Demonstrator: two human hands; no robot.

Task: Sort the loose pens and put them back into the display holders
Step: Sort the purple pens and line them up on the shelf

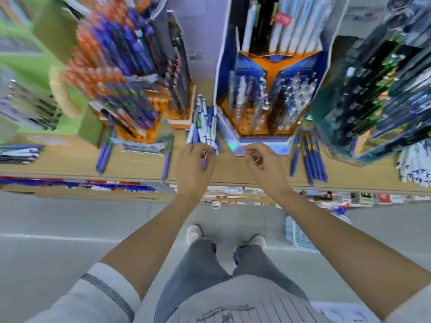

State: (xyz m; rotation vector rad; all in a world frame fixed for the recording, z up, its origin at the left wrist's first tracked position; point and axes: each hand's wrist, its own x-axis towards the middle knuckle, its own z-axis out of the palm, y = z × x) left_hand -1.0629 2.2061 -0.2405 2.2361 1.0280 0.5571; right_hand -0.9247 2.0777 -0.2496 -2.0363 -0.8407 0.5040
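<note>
A: layout?
B: wooden bench (233, 170) under both hands. blue-orange display holder (268, 66) just beyond the right fingers, its pens upright. second holder (121, 73) up and left of the left fingers, blurred.
A: loose pens?
B: white-and-blue pile (205, 124) touching the left fingertips, long axes running straight away from them toward the back. dark blue pens (311, 157) lie right of the right fingers, apart from them, same front-to-back axis, slightly fanned.
A: hands?
B: left hand (194, 165) has its fingers curled round a purple pen (204, 162), axis roughly front-to-back; tip end, can't tell. right hand (264, 160) fingers loosely curled, narrow gap, holding nothing.
</note>
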